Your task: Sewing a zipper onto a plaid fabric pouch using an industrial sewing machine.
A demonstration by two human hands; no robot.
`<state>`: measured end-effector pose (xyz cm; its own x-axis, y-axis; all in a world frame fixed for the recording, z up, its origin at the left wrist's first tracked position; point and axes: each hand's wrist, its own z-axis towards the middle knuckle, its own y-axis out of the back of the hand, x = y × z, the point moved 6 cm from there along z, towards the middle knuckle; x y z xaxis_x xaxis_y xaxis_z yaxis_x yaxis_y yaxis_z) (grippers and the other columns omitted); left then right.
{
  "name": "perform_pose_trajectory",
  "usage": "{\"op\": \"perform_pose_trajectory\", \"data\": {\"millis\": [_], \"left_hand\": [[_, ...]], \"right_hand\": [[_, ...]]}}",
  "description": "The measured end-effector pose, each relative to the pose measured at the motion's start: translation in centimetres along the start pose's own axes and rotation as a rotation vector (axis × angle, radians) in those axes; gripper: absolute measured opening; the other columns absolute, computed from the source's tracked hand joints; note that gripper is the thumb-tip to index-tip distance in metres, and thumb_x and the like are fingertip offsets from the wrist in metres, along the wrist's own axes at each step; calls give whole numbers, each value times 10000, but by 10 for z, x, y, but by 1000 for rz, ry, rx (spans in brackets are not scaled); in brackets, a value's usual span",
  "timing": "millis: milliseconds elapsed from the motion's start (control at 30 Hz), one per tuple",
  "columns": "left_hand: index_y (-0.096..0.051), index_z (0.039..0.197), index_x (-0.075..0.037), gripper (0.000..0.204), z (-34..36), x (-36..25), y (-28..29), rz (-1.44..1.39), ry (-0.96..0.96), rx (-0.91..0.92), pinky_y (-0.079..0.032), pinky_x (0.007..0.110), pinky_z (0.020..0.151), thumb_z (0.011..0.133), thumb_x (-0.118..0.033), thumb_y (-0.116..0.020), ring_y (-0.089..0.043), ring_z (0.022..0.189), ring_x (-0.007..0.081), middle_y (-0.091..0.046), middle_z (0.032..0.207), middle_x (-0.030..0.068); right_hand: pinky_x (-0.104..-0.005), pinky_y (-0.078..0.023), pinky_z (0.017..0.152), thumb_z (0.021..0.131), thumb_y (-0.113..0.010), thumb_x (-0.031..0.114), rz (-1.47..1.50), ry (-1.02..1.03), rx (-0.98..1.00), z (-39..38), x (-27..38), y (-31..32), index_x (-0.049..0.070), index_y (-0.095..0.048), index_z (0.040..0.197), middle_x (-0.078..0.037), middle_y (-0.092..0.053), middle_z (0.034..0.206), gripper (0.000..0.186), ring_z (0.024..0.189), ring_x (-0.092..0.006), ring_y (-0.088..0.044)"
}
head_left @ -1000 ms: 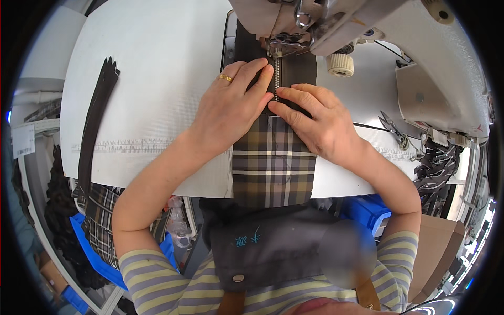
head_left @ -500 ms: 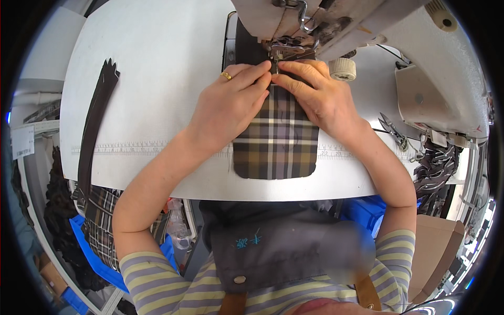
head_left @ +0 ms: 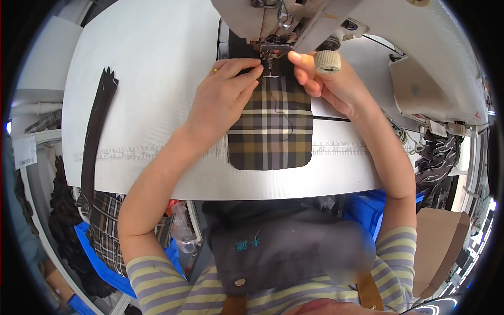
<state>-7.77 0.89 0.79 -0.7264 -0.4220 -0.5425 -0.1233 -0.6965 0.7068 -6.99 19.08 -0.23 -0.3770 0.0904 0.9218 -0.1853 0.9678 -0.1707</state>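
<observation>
A plaid fabric piece [head_left: 270,149] with rounded near corners lies on the sewing table, its dark far end under the sewing machine's needle area [head_left: 270,52]. My left hand [head_left: 223,97], a ring on one finger, rests on the fabric's left side. Its thumb and fingertips come together on the cloth beside the presser foot. Raised off the cloth, my right hand [head_left: 336,86] is partly behind a ridged cream knob [head_left: 327,62]. One fingertip points toward the needle area; the other fingers are loosely curled, and I see nothing between them. A loose dark thread curls over the plaid.
A dark fabric strip [head_left: 98,126] lies at the table's left. A printed ruler [head_left: 341,148] crosses the white tabletop [head_left: 152,79]. Below left, a blue bin [head_left: 100,262] holds plaid pieces. A cardboard box [head_left: 438,247] and dark fabric pieces [head_left: 436,160] are at right.
My right hand has left the cloth and moved right and up to behind the knob. The left hand stays by the presser foot. The machine and table sit slightly further left in view.
</observation>
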Motion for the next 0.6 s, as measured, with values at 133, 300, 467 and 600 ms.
{"op": "perform_pose_trajectory", "data": {"millis": [133, 300, 467, 600], "left_hand": [[-681, 1107, -35, 260, 6, 6, 5, -57, 58, 60, -478, 355, 900, 852, -64, -643, -604, 1023, 269, -656, 1130, 80], [-676, 1017, -23, 193, 14, -4, 6, 133, -151, 52, -517, 354, 804, 831, -65, -648, -629, 930, 266, -660, 1042, 73], [-659, 902, -27, 116, 17, -8, 2, 275, -292, -17, -540, 347, 705, 796, -74, -668, -633, 843, 242, -649, 928, 64], [-676, 934, -30, 160, 22, 4, 6, 135, -199, -26, -539, 353, 722, 787, -94, -683, -646, 832, 259, -663, 943, 72]], "right_hand": [[-245, -426, 497, 926, -600, 170, -430, 300, -187, -8, 5, 7, 35, -665, 852, -9, -590, 666, 167, 532, -74, -509], [-385, -499, 549, 827, -653, 149, -1226, 1018, -283, -20, 20, -40, 30, -643, 803, -110, -592, 654, 122, 608, -304, -622], [-371, -504, 508, 813, -655, 161, -1485, 1093, -281, -9, 12, -48, 52, -604, 771, -83, -589, 634, 127, 586, -263, -626], [-365, -500, 499, 816, -646, 154, -1483, 1153, -320, -2, 5, -50, 58, -606, 747, -79, -583, 603, 124, 565, -262, -625]]}}
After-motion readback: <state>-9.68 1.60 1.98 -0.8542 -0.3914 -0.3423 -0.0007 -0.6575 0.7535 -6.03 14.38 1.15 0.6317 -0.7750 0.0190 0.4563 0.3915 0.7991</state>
